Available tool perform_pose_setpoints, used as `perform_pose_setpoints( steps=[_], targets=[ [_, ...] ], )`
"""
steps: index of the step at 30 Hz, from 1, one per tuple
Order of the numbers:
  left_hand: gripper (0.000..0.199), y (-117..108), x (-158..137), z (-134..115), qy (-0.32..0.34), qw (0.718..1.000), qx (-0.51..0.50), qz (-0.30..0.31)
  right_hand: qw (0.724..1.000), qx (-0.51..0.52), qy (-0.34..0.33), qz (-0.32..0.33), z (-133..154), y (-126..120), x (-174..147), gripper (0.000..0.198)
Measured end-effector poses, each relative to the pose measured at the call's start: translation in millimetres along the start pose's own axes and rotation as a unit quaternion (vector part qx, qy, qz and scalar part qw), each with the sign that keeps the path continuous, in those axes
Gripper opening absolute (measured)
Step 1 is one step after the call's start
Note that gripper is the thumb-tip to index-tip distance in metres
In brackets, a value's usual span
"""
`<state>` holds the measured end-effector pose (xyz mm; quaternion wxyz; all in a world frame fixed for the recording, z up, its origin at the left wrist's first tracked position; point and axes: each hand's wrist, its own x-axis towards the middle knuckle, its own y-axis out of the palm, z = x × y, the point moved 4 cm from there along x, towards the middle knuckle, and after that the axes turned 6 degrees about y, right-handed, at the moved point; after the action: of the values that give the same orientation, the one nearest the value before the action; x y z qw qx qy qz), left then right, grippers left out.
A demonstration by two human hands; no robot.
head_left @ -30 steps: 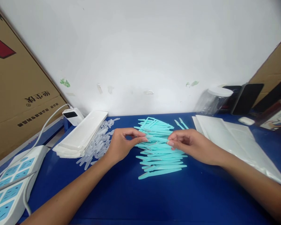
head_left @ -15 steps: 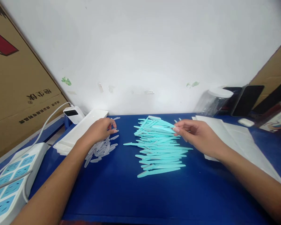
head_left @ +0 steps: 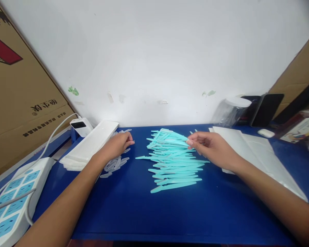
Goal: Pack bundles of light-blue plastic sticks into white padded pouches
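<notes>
Head view: I have both bare hands in sight over the blue table (head_left: 134,214), and they are now well apart. A second ago they met above the pile of teal pieces (head_left: 176,168), thumbs and forefingers on either end of one piece. Since then the left hand (head_left: 118,144) has gone across to the clear slips (head_left: 115,164), and one piece in the pile now juts out to the left of the others.

The right hand (head_left: 213,150) has a thumb-and-forefinger pinch on the near end of a slim teal piece (head_left: 179,136), its far end slanting over the top of the pile. The left thumb and fingers are drawn together at the edge of the slips; they may have a slip between them, but at this size I can't tell.

As I judge it, the work is split for the moment, one hand per pile. The white sleeves (head_left: 91,144) lie just beyond the left hand, and the translucent bags (head_left: 260,154) lie beside the right wrist.
</notes>
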<state>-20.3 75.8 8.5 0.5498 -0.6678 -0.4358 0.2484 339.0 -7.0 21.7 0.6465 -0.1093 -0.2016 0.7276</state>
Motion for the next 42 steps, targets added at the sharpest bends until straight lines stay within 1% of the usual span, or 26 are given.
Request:
perform_pose_setpoints(
  steps=[2, 6, 8, 10, 12, 14, 17, 19, 21, 23, 27, 29, 30, 34, 37, 40, 42],
  targets=[
    [0.022, -1, -1, -15, 0.011, 1.0, -0.026, -0.011, 1.0, -0.006, 0.001, -0.002, 3, -1, -1, 0.052],
    [0.017, 0, -2, -44, 0.053, 0.988, -0.139, -0.05, 1.0, -0.009, 0.008, 0.001, 3, -2, 0, 0.053],
    [0.017, 2, -3, -53, 0.069, 0.98, -0.178, -0.063, 1.0, -0.006, 0.008, 0.005, 2, -1, 0, 0.054],
    [0.021, 4, -3, -60, 0.081, 0.975, -0.192, -0.075, 1.0, 0.001, 0.009, 0.01, 1, 0, 0, 0.053],
    [0.026, 5, -3, -64, 0.103, 0.973, -0.178, -0.108, 1.0, 0.015, 0.013, 0.019, 0, 2, -1, 0.05],
    [0.027, 4, -5, -70, 0.143, 0.966, -0.14, -0.166, 0.999, 0.029, 0.024, 0.03, 1, 4, -2, 0.048],
    [0.02, 3, -11, -80, 0.216, 0.939, -0.091, -0.25, 0.997, 0.041, 0.043, 0.046, 3, 8, -3, 0.048],
    [0.016, 2, -16, -87, 0.252, 0.92, -0.079, -0.29, 0.996, 0.041, 0.052, 0.053, 4, 9, -3, 0.048],
    [0.014, 1, -20, -93, 0.281, 0.902, -0.063, -0.321, 0.996, 0.038, 0.063, 0.057, 2, 10, -3, 0.049],
    [0.017, 0, -25, -98, 0.307, 0.887, -0.035, -0.344, 0.995, 0.035, 0.073, 0.061, 1, 11, -4, 0.049],
    [0.035, 0, -34, -105, 0.36, 0.848, 0.023, -0.387, 0.993, 0.044, 0.084, 0.074, 0, 17, -7, 0.047],
    [0.042, 1, -36, -107, 0.38, 0.835, 0.041, -0.397, 0.992, 0.056, 0.085, 0.075, 1, 19, -8, 0.046],
    [0.043, 2, -37, -108, 0.385, 0.833, 0.044, -0.395, 0.992, 0.062, 0.085, 0.074, 3, 20, -9, 0.046],
    [0.041, 2, -37, -108, 0.387, 0.84, 0.034, -0.379, 0.991, 0.075, 0.086, 0.067, 6, 20, -9, 0.045],
    [0.041, 2, -37, -106, 0.38, 0.839, 0.042, -0.387, 0.991, 0.079, 0.085, 0.065, 6, 18, -9, 0.044],
    [0.044, 4, -37, -103, 0.38, 0.832, 0.061, -0.399, 0.991, 0.078, 0.083, 0.063, 7, 17, -10, 0.043],
    [0.046, 6, -37, -101, 0.377, 0.835, 0.064, -0.397, 0.992, 0.074, 0.084, 0.062, 7, 17, -11, 0.043]
  ],
)
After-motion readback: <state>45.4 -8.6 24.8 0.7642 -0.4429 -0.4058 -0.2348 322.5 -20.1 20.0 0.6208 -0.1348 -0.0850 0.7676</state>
